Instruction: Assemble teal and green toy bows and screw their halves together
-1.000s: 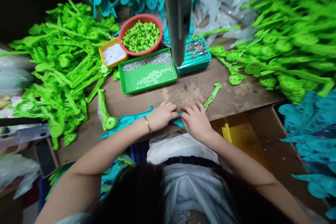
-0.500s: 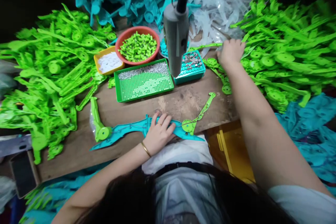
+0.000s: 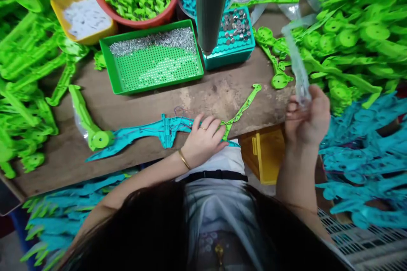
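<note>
Right fingers (image 3: 292, 109) around bent translucent strip (image 3: 298, 67)

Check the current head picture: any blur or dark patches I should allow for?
Head view: the green pile at right is blurred; head view: the translucent piece in the right hand looks soft; head view: the hanging tool is dark.

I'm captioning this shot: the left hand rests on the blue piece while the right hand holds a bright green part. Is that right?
Not quite: the part in the right hand is translucent and whitish, not green, as the head view shows. The left hand does rest on the blue piece.
</note>
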Demonstrator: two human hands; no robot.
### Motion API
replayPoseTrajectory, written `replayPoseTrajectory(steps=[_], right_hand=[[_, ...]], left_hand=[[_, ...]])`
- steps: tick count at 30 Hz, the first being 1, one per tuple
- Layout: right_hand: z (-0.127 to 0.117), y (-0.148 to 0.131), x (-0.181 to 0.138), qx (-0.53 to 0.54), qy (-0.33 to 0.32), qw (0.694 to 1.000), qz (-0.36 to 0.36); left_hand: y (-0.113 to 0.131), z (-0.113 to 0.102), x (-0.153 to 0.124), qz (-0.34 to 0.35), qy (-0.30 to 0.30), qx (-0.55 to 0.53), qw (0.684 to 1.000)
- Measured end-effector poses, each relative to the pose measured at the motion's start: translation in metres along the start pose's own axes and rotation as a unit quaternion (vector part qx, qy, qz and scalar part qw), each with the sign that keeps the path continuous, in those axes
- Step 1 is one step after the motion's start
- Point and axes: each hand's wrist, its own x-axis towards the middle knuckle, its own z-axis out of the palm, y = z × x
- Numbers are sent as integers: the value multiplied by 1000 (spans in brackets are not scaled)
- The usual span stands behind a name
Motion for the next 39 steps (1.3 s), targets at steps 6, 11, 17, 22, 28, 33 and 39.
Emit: replayPoseTrajectory(steps=[6,11,17,22,28,33,39], right_hand=[[4,18,-34,60,-14,984,169],[-2,17,-36,91,-37,958,268],[-1,21,0,218,59,924,308],[13,18,8,210,43,929,302],[25,14,-7,127,15,960,249],[34,19,-36,-49,-25,971,233],[44,20,-53,-61,-66,953,291]], left_hand=[[5,15,-2,-15,18,17,1000],[11,16,-2,-30,-11,12,999],[21,28,-1,-66,-14,7,998],[15,37,-2,-52,12,-9,999],[10,41,-2,-31,62,-11,998],[12,39,-1,-55,5,-24,998],[13,36,-1,-52,-3,-19,998]])
